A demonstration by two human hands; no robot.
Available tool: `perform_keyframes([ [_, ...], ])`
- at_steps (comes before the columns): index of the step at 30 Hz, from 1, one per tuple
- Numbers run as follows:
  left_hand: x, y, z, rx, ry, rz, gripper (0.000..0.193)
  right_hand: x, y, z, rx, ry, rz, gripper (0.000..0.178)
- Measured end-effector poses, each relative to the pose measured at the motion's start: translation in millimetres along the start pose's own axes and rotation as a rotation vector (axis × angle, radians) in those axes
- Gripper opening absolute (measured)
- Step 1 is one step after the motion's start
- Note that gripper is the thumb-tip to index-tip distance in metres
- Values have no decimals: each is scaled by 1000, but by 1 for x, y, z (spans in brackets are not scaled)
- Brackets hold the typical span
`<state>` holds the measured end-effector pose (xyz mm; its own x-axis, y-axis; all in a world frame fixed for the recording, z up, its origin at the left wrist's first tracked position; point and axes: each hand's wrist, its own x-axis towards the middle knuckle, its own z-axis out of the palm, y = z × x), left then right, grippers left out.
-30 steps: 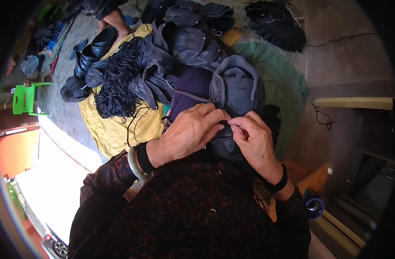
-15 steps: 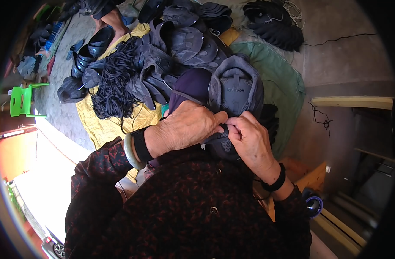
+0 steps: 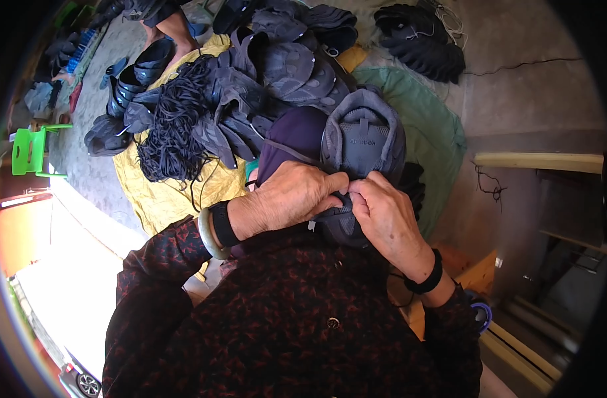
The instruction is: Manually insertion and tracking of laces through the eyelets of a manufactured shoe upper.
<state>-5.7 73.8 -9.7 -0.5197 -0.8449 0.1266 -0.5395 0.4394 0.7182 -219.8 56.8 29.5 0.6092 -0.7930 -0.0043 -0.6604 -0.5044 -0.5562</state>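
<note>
A dark grey shoe upper (image 3: pixel 358 140) lies across my lap, its padded collar pointing away from me. Over its lacing area both hands meet, fingertips almost touching. My left hand (image 3: pixel 291 197) is closed in a pinch on what looks like a dark shoelace (image 3: pixel 331 209), only part of which shows below the thumb. My right hand (image 3: pixel 385 207) pinches at the upper's edge; whatever sits between its fingertips is hidden. A grey cord (image 3: pixel 287 147) crosses the purple cloth (image 3: pixel 291 132) over my knee, beside the upper.
Ahead, a heap of dark shoe uppers (image 3: pixel 290 69) and a tangle of black laces (image 3: pixel 174 126) lie on a yellow sheet (image 3: pixel 151 192). A green sheet (image 3: pixel 442 126) spreads at right. Another person's bare foot (image 3: pixel 177 40) is at the far left, and a green chair (image 3: pixel 30 151) stands left.
My left thumb has dropped a little away from its index finger. Both hands stay at the same spot on the upper, and the view has shifted slightly.
</note>
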Motion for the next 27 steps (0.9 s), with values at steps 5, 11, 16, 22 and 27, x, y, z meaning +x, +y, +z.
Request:
perform_keyframes([
  [5,-4,-8,9,-51,64,67,24,4,-2,-2,-9,-38,-4,7],
  [11,0,-16,8,-139,76,124,22,7,-5,-2,-84,-50,-20,8],
  [16,8,-19,1,-237,-2,131,23,3,-11,-9,-151,-70,3,7],
  [22,8,-17,-7,-281,-55,85,22,11,19,-72,-332,226,24,15],
  [27,12,-11,-5,-314,-17,111,24,-12,168,-218,-440,592,362,26],
])
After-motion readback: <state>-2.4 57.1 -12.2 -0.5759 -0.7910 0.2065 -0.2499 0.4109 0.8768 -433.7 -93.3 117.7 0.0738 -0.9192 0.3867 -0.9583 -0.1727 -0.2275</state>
